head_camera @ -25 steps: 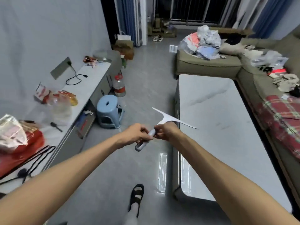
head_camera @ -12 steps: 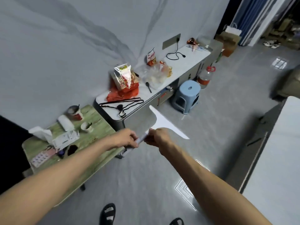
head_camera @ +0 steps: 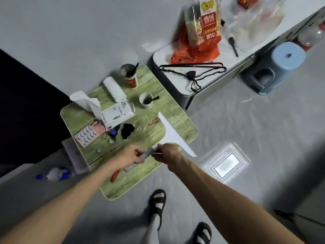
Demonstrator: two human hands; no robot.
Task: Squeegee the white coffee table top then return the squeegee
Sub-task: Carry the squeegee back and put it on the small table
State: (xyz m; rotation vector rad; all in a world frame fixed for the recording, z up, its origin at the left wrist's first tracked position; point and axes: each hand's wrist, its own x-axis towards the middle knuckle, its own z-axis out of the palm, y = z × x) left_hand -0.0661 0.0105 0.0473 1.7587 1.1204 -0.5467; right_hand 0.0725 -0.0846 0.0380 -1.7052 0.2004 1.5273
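Note:
A white squeegee (head_camera: 171, 133) with a wide blade and a grey handle hangs over the right part of a small green wood-pattern table (head_camera: 144, 138). My left hand (head_camera: 129, 156) is closed round the lower handle. My right hand (head_camera: 168, 154) grips the handle just under the blade. The blade points up and to the right, tilted, above the table's near right edge. The white coffee table is out of view.
On the green table lie tissues (head_camera: 86, 103), a paper roll (head_camera: 114, 88), a red cup (head_camera: 130, 74), a small white cup (head_camera: 146, 100), a false-lash card (head_camera: 88, 135). A white cabinet (head_camera: 193, 71) with snack bags stands behind, a blue stool (head_camera: 274, 66) at right. My sandalled feet (head_camera: 158, 201) are below.
My view has swung left and down, away from the coffee table to the green side table. Both hands keep hold of the squeegee, which now hangs over that table.

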